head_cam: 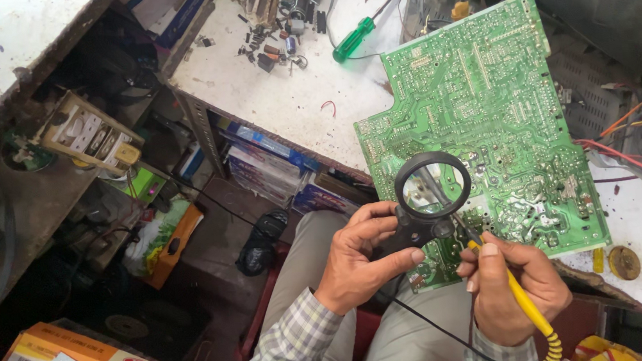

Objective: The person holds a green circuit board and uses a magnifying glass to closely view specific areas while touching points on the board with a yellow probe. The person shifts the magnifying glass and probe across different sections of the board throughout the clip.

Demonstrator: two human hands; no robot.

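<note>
Both hands engaged, frame centre: left hand (pixel 360 259) fingers clamped on black round magnifying glass (pixel 432 187); right hand (pixel 513 287) fingers clamped on yellow-handled soldering iron (pixel 528 308) over green printed circuit board (pixel 487 109). Soldering work appears under way, completion not determinable.

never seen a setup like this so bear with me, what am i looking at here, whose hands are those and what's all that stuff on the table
There is one picture, taken by a camera worn on a person's head and looking down at that person's own two bare hands; no machine is involved. The left hand holds a black magnifying glass over a large green circuit board, whose solder side faces up. The right hand grips a soldering iron with a yellow handle, its tip pointing at the board under the lens. The board lies on a white workbench, partly over its edge. Also on the bench are a green-handled screwdriver and a scatter of small electronic parts. Red and orange wires run off to the right.
</note>
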